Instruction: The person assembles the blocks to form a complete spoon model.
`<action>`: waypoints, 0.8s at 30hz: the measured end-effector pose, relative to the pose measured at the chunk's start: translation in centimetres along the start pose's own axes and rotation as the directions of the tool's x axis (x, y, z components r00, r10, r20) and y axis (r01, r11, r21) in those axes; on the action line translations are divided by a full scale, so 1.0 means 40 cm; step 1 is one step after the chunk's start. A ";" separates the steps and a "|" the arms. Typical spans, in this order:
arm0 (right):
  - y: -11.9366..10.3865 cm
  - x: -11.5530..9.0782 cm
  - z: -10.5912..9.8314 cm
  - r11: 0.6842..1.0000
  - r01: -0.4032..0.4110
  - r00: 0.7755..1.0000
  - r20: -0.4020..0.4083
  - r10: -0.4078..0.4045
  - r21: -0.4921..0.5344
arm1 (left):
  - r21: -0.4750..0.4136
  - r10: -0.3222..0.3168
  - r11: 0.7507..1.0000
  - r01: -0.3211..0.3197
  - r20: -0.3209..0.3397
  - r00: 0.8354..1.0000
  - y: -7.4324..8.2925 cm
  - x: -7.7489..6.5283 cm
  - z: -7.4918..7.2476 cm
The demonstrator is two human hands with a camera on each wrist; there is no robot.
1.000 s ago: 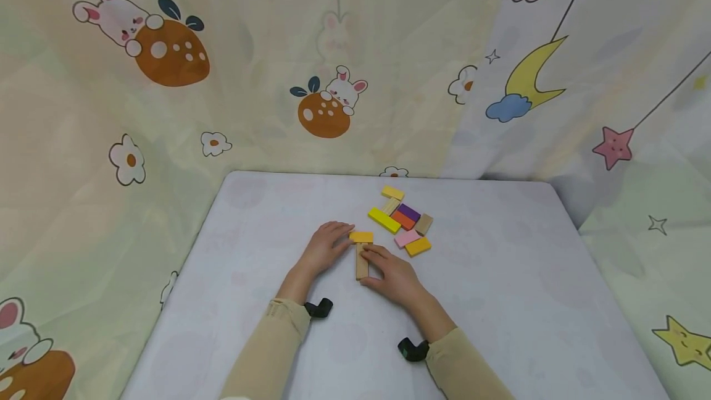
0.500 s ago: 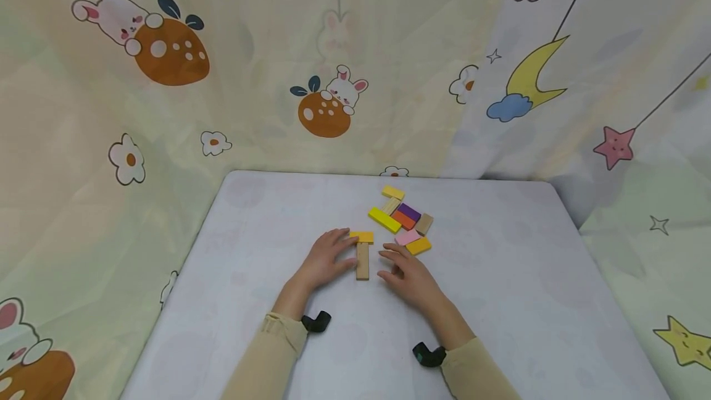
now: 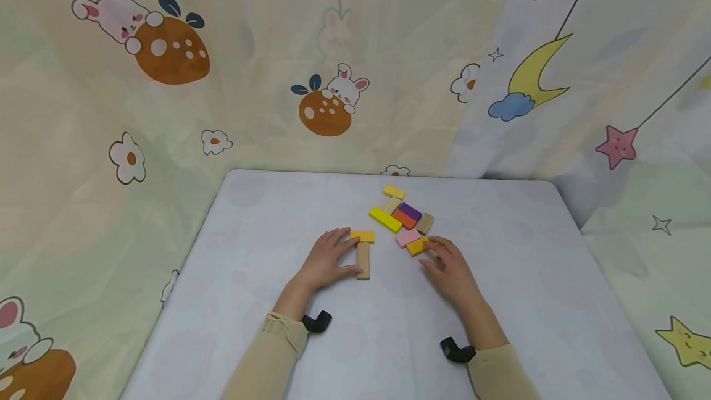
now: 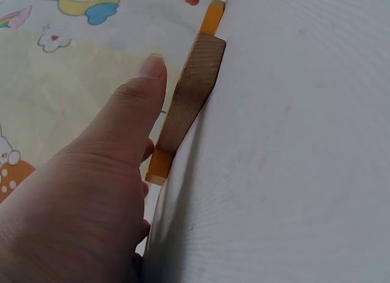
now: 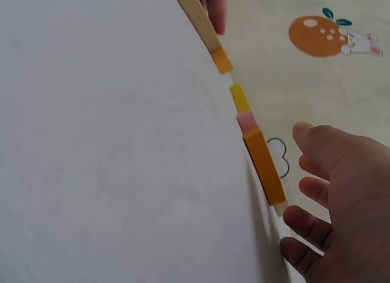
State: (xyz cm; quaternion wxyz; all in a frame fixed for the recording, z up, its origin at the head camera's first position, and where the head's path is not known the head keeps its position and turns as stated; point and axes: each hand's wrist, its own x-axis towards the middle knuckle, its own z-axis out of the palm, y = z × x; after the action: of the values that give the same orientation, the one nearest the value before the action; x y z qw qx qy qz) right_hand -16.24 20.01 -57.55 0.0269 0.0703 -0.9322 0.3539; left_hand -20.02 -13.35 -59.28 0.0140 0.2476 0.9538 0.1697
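A plain wooden block (image 3: 363,259) and an orange-yellow block (image 3: 364,236) lie end to side in a T shape on the white table. My left hand (image 3: 329,258) rests just left of them, fingertips at the orange-yellow block and thumb overlapping the wooden one's lower end. In the left wrist view its thumb is straight beside the wooden block (image 4: 194,88). To the right, my right hand (image 3: 454,271) reaches a second orange block (image 3: 416,247), its fingertips at that block's right end. The right wrist view has this block (image 5: 264,167) beside loosely bent, spread fingers.
Behind the second orange block lie a pink block (image 3: 408,238), a yellow one (image 3: 385,220), an orange-red one (image 3: 404,220), a purple one (image 3: 410,211) and several plain or pale ones. A patterned cloth (image 3: 255,66) hangs behind the table (image 3: 266,202).
My right hand has let go of the wooden block and moved right to the second orange block. The left hand shifted slightly, its thumb coming to the wooden block's side.
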 end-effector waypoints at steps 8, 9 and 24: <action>0.042 0.017 -0.015 0.998 -0.059 0.998 0.034 0.058 0.029 | 0.020 -0.005 1.000 0.005 0.010 1.000 -0.002 0.002 0.004; 0.044 0.017 -0.014 0.998 -0.053 0.998 0.038 0.052 0.022 | 0.018 -0.004 1.000 0.004 0.010 1.000 -0.001 0.001 0.003; 0.060 0.022 0.004 0.999 0.021 1.000 0.024 -0.020 -0.036 | -0.013 -0.020 1.000 0.020 0.034 0.999 0.006 0.001 -0.005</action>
State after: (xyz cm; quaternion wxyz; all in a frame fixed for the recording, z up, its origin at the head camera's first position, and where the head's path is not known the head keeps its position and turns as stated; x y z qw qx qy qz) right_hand -17.45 21.57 -59.16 0.0208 0.0834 -0.9380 0.3359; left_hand -19.96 -13.20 -59.00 0.0335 0.2409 0.9546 0.1719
